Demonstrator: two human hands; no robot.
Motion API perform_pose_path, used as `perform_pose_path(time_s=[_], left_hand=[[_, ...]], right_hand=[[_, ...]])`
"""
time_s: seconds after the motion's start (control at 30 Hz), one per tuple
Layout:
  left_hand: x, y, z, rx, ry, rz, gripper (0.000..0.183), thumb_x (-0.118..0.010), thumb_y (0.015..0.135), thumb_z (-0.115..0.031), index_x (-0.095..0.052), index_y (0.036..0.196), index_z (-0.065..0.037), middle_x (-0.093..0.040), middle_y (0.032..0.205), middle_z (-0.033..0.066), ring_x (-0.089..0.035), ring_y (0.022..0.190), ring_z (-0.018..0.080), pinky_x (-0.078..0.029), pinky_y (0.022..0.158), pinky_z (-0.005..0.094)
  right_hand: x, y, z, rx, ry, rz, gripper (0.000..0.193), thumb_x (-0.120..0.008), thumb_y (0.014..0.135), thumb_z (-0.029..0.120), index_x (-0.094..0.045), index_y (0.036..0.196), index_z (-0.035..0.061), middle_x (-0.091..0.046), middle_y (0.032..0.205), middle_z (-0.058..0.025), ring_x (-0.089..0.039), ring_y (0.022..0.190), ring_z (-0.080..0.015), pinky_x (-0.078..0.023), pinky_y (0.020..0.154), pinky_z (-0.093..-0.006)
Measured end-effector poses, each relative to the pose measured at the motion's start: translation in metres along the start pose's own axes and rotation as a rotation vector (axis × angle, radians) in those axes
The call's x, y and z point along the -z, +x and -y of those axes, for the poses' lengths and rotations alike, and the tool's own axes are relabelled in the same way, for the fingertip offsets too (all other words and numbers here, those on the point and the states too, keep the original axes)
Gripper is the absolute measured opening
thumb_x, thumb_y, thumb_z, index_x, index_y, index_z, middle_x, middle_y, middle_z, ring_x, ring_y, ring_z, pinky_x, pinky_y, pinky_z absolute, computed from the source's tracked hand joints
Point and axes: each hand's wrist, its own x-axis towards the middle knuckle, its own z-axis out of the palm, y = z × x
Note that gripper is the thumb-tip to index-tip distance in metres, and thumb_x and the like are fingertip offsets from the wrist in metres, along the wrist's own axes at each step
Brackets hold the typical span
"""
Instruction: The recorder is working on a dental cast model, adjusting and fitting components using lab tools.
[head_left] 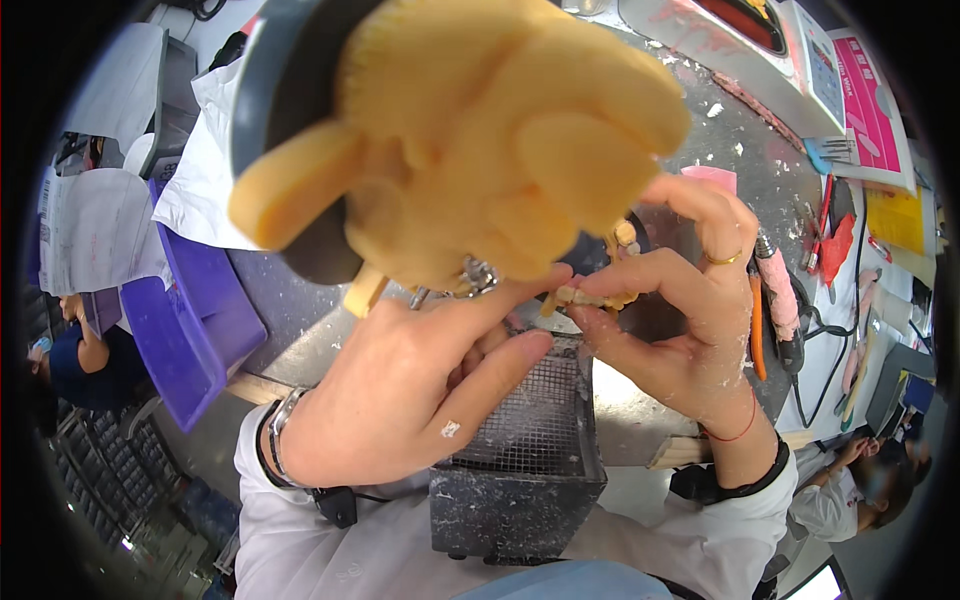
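Observation:
My right hand (pixel 690 290) pinches a small yellowish dental model (pixel 582 297) with tooth-like pieces between thumb and index finger. From the left, my left hand (pixel 400 375) reaches in; its index fingertip meets the model, while its other fingers curl underneath, partly hidden. A shiny metal piece (pixel 480 277) shows just above the left knuckles. Below both hands is a black box with a mesh top (pixel 530 410), dusted white. A large, blurred yellow shape (pixel 490 120) on a dark round part hangs close above and covers much of the work area.
A purple bin (pixel 190 320) stands at the left, with white paper (pixel 210 150) beside it. On the right lie a pink-gripped handpiece (pixel 778 285), an orange-handled tool (pixel 756 328) and cables. A white device (pixel 790 70) sits at the upper right. Other people sit at both sides.

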Motion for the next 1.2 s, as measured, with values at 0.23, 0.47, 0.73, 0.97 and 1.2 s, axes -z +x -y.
perform_pose_path(time_s=[0.23,0.47,0.73,0.97,1.2], left_hand=[[-0.004,-0.002,0.003,0.005,-0.007,-0.042,0.037,-0.058,0.087,-0.005,-0.056,0.124,-0.003,-0.055,0.057,0.0039,-0.052,0.053,0.0083,-0.040,0.054,0.0230],[-0.003,-0.002,0.004,-0.001,0.005,-0.037,0.037,-0.059,0.086,-0.004,-0.057,0.123,-0.003,-0.054,0.058,0.0032,-0.049,0.052,0.0079,-0.038,0.052,0.0233],[-0.005,-0.001,0.005,-0.044,-0.006,-0.060,0.037,-0.061,0.085,-0.004,-0.058,0.122,-0.003,-0.054,0.060,0.0034,-0.048,0.053,0.0071,-0.037,0.051,0.0226],[-0.005,-0.002,0.008,-0.014,-0.004,-0.065,0.037,-0.061,0.086,-0.004,-0.058,0.122,-0.002,-0.053,0.058,0.0030,-0.047,0.052,0.0072,-0.037,0.051,0.0226],[-0.005,-0.001,0.008,-0.066,0.028,-0.077,0.036,-0.061,0.086,-0.005,-0.058,0.122,-0.003,-0.053,0.058,0.0027,-0.048,0.051,0.0078,-0.038,0.051,0.0230]], right_hand=[[0.007,0.005,0.005,-0.008,-0.076,0.063,0.027,-0.082,0.055,0.007,-0.073,0.079,0.0151,-0.048,0.129,-0.0136,-0.038,0.121,-0.0294,-0.028,0.102,-0.0400],[0.008,0.007,0.005,-0.003,-0.112,0.075,0.028,-0.082,0.054,0.009,-0.073,0.079,0.0157,-0.048,0.129,-0.0136,-0.039,0.121,-0.0297,-0.028,0.102,-0.0415],[0.008,0.004,0.010,-0.010,-0.173,0.071,0.029,-0.082,0.054,0.010,-0.075,0.081,0.0162,-0.048,0.129,-0.0136,-0.038,0.122,-0.0302,-0.026,0.105,-0.0429],[0.008,0.006,0.010,-0.002,-0.196,0.073,0.029,-0.081,0.053,0.010,-0.075,0.080,0.0170,-0.048,0.129,-0.0138,-0.038,0.122,-0.0312,-0.027,0.103,-0.0423],[0.008,0.005,0.009,0.023,-0.221,0.059,0.030,-0.082,0.050,0.008,-0.074,0.079,0.0163,-0.049,0.126,-0.0133,-0.039,0.121,-0.0311,-0.029,0.102,-0.0418]])
